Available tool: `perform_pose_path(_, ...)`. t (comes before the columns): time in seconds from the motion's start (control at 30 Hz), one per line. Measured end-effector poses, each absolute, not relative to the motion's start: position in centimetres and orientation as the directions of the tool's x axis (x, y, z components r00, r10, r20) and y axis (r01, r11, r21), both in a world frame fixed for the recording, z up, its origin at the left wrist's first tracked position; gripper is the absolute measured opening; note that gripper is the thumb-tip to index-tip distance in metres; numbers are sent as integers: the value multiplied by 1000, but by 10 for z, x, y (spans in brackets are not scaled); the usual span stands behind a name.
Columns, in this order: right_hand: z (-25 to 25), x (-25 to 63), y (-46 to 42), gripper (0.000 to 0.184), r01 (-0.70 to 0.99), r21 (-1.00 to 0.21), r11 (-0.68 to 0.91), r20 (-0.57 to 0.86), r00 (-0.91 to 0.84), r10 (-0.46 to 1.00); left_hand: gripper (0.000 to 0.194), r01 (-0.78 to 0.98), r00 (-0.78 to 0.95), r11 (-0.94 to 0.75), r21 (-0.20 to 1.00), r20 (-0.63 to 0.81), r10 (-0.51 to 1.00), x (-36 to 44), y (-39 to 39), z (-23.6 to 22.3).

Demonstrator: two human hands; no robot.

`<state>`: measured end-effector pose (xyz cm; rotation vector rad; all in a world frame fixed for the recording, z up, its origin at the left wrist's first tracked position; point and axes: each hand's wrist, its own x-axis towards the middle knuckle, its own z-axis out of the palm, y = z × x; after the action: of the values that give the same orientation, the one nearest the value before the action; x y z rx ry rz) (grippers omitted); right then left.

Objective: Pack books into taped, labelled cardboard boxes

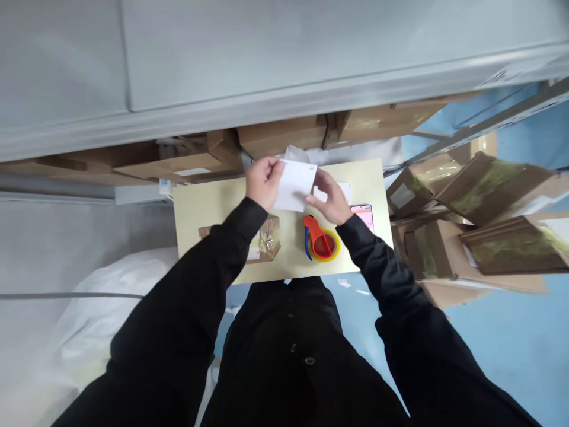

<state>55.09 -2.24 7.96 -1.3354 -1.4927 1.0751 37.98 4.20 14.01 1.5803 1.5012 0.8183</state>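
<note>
A small white sheet of paper [294, 185] is held above the table. My left hand [263, 181] pinches its upper left corner between thumb and fingers. At the right edge, my right hand [332, 198] is curled round the paper, thumb in front and fingertips partly hidden behind. Below the sheet lies a red tape dispenser [316, 232] with a roll of yellow-edged tape [336, 244]. A taped brown cardboard package [271, 240] rests left of it, partly covered by my left sleeve. More white paper [345, 190] lies behind my right hand.
The small cream table [377, 178] carries a phone [363, 214] at its right side. Cardboard boxes [284, 136] line a shelf behind it, under a grey overhanging panel [284, 53]. Stacked taped boxes [444, 237] stand close on the right. A white bag [120, 296] lies at left.
</note>
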Motion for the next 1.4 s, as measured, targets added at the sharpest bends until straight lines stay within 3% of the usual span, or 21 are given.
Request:
perform_pose_path(0.13,134,522,-55,58,125,-991,41,33,-70,997,28,197,69,194,961,-211,975,352,-18,192)
perform_pose_path(0.27,186,505,-87,42,290,-944,159,109,-184,977,33,111,115,221,969,-233,966,308,-70,229)
perform_pose_path(0.33,213,489,-106,47,488,-844,224,181,-135,974,34,54,98,233,971,-237,967,290,-91,241)
perform_pose_path(0.43,247,452,-138,55,748,-593,298,373,-73,925,36,-122,51,249,961,-244,968,271,-121,255)
perform_pose_path(0.53,266,412,-165,41,787,-381,485,561,-220,798,39,-289,88,260,921,-245,966,254,-146,265)
perform_pose_path(0.63,268,383,-183,26,776,-247,580,688,-281,669,39,-374,161,273,887,-228,960,236,-165,269)
perform_pose_path(0.83,261,365,-209,32,777,-47,628,792,-353,497,34,-392,246,250,885,-161,956,202,-193,268)
perform_pose_path(1.13,268,350,-233,30,773,53,632,766,-437,471,25,-273,271,182,945,-106,957,180,-212,275)
perform_pose_path(1.27,266,346,-238,34,772,32,635,764,-429,483,22,-144,265,0,990,38,963,176,-212,275)
perform_pose_path(1.4,268,339,-238,34,761,-98,641,750,-367,550,21,-93,262,-208,974,225,938,171,-211,274)
